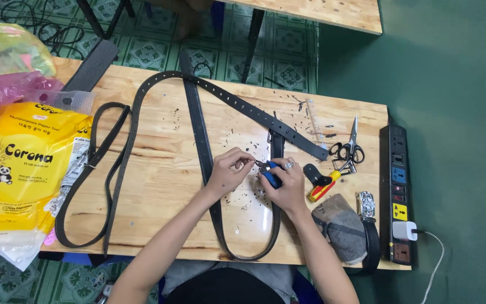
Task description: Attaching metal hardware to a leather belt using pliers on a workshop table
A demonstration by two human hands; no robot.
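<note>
- Both forearms rise from the bottom edge to the middle of the frame, where the hands meet over a black belt (206, 152).
- Right hand (286, 184) is closed around blue-handled pliers (269, 173), whose tip points left.
- Left hand (227, 171) pinches something small at the pliers' tip; what it is, I cannot tell.
- Belt loops around the wooden table (158, 169), its punched strap running to the upper centre.
- Scissors (349, 147) lie right of the hands, with a red and yellow tool (322, 188) just beside them.
- Grey cloth (340, 225) sits lower right.
- Power strip (399, 191) lies along the right edge.
- Yellow paper-towel pack (21, 169) fills the left.
</note>
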